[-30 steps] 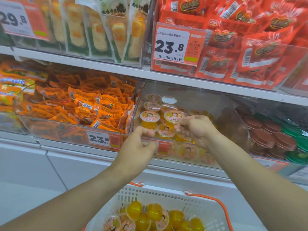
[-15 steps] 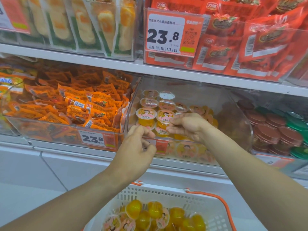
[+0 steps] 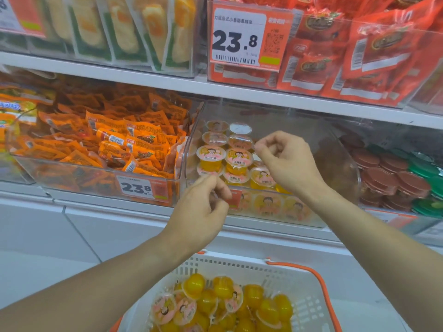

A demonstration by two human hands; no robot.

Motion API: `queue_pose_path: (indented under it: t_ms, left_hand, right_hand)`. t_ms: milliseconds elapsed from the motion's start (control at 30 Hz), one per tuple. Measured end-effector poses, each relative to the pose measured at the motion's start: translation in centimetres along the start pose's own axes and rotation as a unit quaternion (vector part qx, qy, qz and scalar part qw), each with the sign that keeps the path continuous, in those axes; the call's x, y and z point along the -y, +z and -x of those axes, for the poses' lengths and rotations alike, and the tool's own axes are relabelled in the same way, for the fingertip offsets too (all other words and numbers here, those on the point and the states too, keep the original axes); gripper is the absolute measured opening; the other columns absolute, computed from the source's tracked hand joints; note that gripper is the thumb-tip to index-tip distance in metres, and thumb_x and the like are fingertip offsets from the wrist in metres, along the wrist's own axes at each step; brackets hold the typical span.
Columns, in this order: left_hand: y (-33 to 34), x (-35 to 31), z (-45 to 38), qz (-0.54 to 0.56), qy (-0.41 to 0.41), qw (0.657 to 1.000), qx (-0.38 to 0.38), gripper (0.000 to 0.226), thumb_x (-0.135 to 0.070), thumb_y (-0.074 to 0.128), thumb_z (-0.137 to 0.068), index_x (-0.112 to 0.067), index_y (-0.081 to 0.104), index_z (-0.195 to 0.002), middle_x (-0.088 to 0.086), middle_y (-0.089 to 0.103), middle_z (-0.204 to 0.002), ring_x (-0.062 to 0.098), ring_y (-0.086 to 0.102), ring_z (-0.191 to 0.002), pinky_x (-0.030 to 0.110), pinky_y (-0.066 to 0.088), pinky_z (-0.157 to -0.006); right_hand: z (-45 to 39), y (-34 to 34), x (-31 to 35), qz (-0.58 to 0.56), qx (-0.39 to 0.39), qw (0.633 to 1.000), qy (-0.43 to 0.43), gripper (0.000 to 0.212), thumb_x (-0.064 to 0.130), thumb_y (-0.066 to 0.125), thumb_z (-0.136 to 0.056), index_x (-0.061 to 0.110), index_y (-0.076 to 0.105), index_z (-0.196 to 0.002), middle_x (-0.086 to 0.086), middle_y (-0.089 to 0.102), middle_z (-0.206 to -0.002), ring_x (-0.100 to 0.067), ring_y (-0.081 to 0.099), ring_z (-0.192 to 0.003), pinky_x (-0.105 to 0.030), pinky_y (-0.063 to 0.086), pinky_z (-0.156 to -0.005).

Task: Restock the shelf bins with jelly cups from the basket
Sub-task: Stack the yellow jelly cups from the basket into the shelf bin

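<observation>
A clear shelf bin (image 3: 191,142) holds rows of jelly cups (image 3: 211,156) with yellow jelly and cartoon lids. My right hand (image 3: 287,164) hovers over the cups at the bin's right side, fingers curled, with nothing visible in it. My left hand (image 3: 203,207) sits at the bin's front rim, fingers curled in against the thumb; no cup shows in it. Below, a white basket (image 3: 302,298) with an orange handle (image 3: 321,283) holds several loose jelly cups (image 3: 223,305).
A bin of orange snack packets (image 3: 107,144) stands to the left, and a bin of brown and green lidded cups (image 3: 393,178) to the right. The shelf board (image 3: 143,77) above carries red packets (image 3: 359,56) and a 23.8 price tag (image 3: 239,39).
My right hand has lifted off the cups and drawn slightly back to the right. My left hand stays by the bin's front rim.
</observation>
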State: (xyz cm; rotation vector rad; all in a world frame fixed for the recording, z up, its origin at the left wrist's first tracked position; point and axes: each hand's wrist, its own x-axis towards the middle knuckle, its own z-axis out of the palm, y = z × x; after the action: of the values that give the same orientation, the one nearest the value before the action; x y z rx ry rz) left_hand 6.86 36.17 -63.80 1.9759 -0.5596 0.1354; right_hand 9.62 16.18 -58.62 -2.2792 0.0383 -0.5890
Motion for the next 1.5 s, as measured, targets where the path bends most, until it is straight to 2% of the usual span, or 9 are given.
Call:
queue_pose_path:
  t_ms: [167, 333, 433, 533, 900, 1167, 1300, 1400, 1500]
  left_hand:
    - [2.1, 4.2, 2.1, -0.19, -0.106, 0.933, 0.287, 0.007, -0.018, 0.052, -0.094, -0.019, 0.059, -0.095, 0.002, 0.066, -0.091, 0.015, 0.06, -0.079, 0.028, 0.047, -0.067]
    - [4.9, 10.3, 5.1, -0.377, -0.222, 0.77, 0.465, 0.034, -0.024, 0.047, -0.098, -0.005, 0.058, -0.124, 0.015, 0.061, -0.121, 0.031, 0.059, -0.113, 0.037, 0.046, -0.086]
    - [7.4, 15.5, 7.6, -0.368, -0.287, 0.8, 0.377, 0.055, -0.028, 0.051, -0.095, -0.011, 0.038, -0.145, 0.016, 0.04, -0.15, 0.032, 0.048, -0.131, 0.04, 0.044, -0.102]
    - [9.9, 19.5, 10.9, -0.324, -0.356, 0.831, 0.278, 0.075, -0.045, 0.056, -0.091, -0.018, 0.022, -0.152, 0.014, 0.028, -0.157, 0.034, 0.039, -0.138, 0.047, 0.041, -0.108]
    - [15.2, 24.3, 14.2, -0.242, -0.373, 0.89, 0.099, 0.08, -0.047, 0.066, -0.088, -0.023, 0.026, -0.153, 0.002, 0.03, -0.157, 0.03, 0.022, -0.145, 0.045, 0.026, -0.119]
    - [14.1, 24.1, 13.2, -0.128, -0.377, 0.917, -0.036, 0.057, -0.053, 0.072, -0.08, -0.023, 0.061, -0.127, -0.002, 0.063, -0.123, 0.02, 0.054, -0.117, 0.04, 0.047, -0.1]
    - [12.6, 22.3, 12.1, 0.134, -0.491, 0.857, -0.082, 0.03, -0.039, 0.059, -0.094, -0.015, 0.067, -0.111, 0.0, 0.068, -0.097, 0.017, 0.064, -0.09, 0.021, 0.048, -0.064]
    - [11.1, 22.2, 11.7, 0.427, -0.527, 0.734, -0.037, 0.043, -0.038, 0.035, -0.101, -0.008, 0.065, -0.093, 0.016, 0.063, -0.081, 0.022, 0.054, -0.063, 0.027, 0.04, -0.048]
    - [10.0, 22.3, 11.8, 0.543, -0.556, 0.629, -0.006, 0.044, -0.039, 0.039, -0.092, -0.003, 0.066, -0.089, 0.018, 0.061, -0.08, 0.027, 0.052, -0.062, 0.03, 0.045, -0.053]
  right_hand:
    - [6.8, 1.9, 0.0, -0.027, 0.056, 0.98, -0.188, 0.023, 0.023, 0.062, -0.096, 0.017, 0.058, -0.074, 0.003, 0.049, -0.055, -0.01, 0.044, -0.053, -0.024, 0.036, -0.053]
    - [13.4, 6.7, -7.0, 0.185, 0.396, 0.881, -0.183, 0.021, 0.036, 0.048, -0.099, 0.021, 0.061, -0.099, 0.005, 0.067, -0.083, -0.021, 0.063, -0.08, -0.036, 0.051, -0.07]
    - [16.7, 8.7, -11.5, 0.327, 0.547, 0.764, -0.102, 0.033, 0.03, 0.05, -0.095, 0.017, 0.056, -0.125, -0.008, 0.064, -0.121, -0.03, 0.062, -0.108, -0.041, 0.053, -0.088]
    - [18.7, 9.7, -13.8, 0.358, 0.609, 0.707, -0.041, 0.031, 0.025, 0.05, -0.096, 0.011, 0.056, -0.123, -0.01, 0.058, -0.123, -0.029, 0.06, -0.095, -0.039, 0.052, -0.076]
    - [16.4, 15.1, -17.8, 0.363, 0.577, 0.726, 0.087, 0.023, 0.026, 0.057, -0.095, 0.01, 0.066, -0.109, -0.007, 0.068, -0.106, -0.021, 0.061, -0.086, -0.032, 0.05, -0.079]
    - [18.9, 18.1, -19.6, 0.28, 0.485, 0.787, 0.259, 0.038, 0.03, 0.058, -0.098, 0.003, 0.053, -0.125, -0.009, 0.065, -0.111, -0.022, 0.064, -0.094, -0.03, 0.053, -0.071]
    - [19.4, 19.0, -19.2, 0.322, 0.502, 0.764, 0.245, 0.032, 0.014, 0.055, -0.099, 0.002, 0.053, -0.128, -0.008, 0.065, -0.119, -0.019, 0.065, -0.105, -0.024, 0.055, -0.08]
    - [18.8, 18.9, -18.3, 0.352, 0.537, 0.736, 0.216, 0.023, 0.007, 0.054, -0.096, 0.002, 0.063, -0.116, -0.008, 0.065, -0.118, -0.021, 0.065, -0.106, -0.029, 0.057, -0.086]
    - [17.9, 18.2, -17.1, 0.364, 0.593, 0.686, 0.212, 0.025, -0.002, 0.061, -0.086, 0.0, 0.07, -0.11, -0.01, 0.066, -0.105, -0.023, 0.067, -0.097, -0.031, 0.055, -0.074]
